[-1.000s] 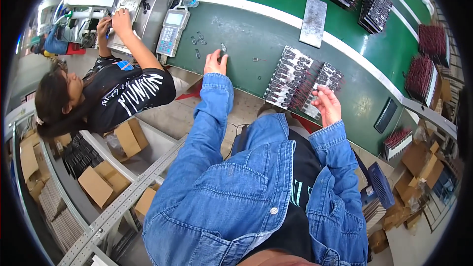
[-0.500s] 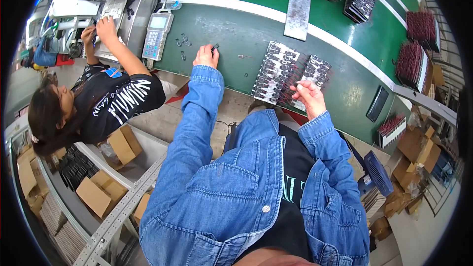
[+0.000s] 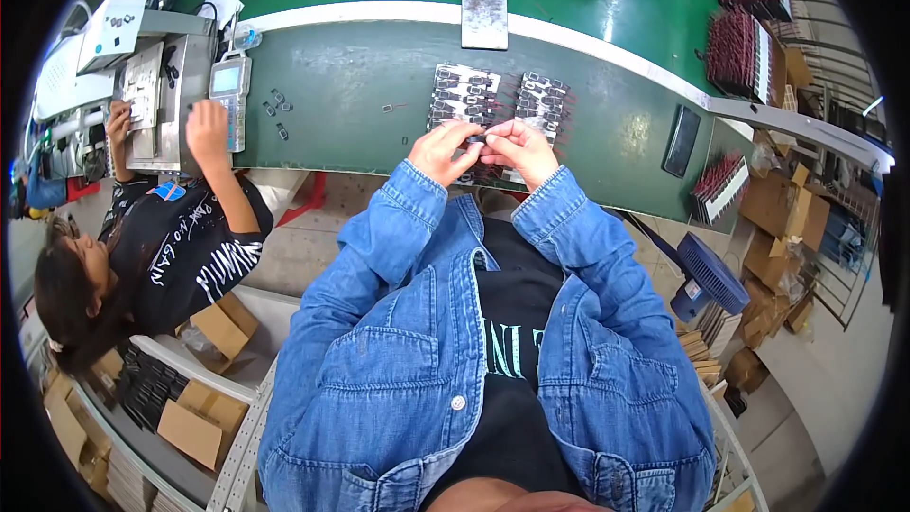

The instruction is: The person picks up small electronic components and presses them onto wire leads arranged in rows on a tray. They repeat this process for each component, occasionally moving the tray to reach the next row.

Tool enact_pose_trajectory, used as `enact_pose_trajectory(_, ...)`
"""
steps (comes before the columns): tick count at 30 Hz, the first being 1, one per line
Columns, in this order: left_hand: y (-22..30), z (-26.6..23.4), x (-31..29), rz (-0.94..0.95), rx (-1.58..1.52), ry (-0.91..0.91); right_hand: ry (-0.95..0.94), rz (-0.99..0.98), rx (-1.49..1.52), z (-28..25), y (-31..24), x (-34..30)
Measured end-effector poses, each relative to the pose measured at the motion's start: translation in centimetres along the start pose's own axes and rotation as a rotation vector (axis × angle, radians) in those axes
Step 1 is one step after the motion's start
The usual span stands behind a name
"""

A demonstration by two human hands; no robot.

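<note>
My left hand (image 3: 444,152) and my right hand (image 3: 521,151) meet in front of my chest, at the table's near edge. Between their fingertips is a small black part (image 3: 477,139), pinched by both; its exact kind is too small to make out. Just beyond my hands lie two white boards, a left one (image 3: 464,85) and a right one (image 3: 542,102), covered with rows of small dark square pieces with thin red wires. My fingers partly cover the left board. One loose square piece with a red wire (image 3: 389,108) rests farther left.
Several loose dark pieces (image 3: 282,131) lie near a handheld keypad device (image 3: 227,85). A co-worker's raised hand (image 3: 209,133) is beside it. A metal plate (image 3: 484,5) lies at the back, a phone (image 3: 681,140) to the right. Wired stacks (image 3: 742,55) stand far right, a blue fan (image 3: 709,273) below.
My left hand has come right from the loose pieces, meeting my right hand over the boards' near edge. The view has shifted right. The co-worker's hand has lifted off the metal work surface.
</note>
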State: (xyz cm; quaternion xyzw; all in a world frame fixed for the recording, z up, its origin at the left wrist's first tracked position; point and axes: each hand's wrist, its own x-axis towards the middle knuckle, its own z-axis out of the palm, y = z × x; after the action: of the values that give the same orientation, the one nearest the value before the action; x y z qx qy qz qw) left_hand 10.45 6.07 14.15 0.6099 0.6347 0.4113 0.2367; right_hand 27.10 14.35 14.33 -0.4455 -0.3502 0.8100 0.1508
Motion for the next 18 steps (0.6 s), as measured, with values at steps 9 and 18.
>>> enact_pose_trajectory(9, 0.2, 1.5, -1.0, -0.389, -0.386, -0.154, -0.020, 0.023, -0.055, -1.3, 0.1, -0.5)
enact_pose_trajectory(18, 1.1, 1.6, -0.6, -0.479, -0.478, -0.175, -0.006, 0.164, 0.077, -1.3, -0.9, -1.0)
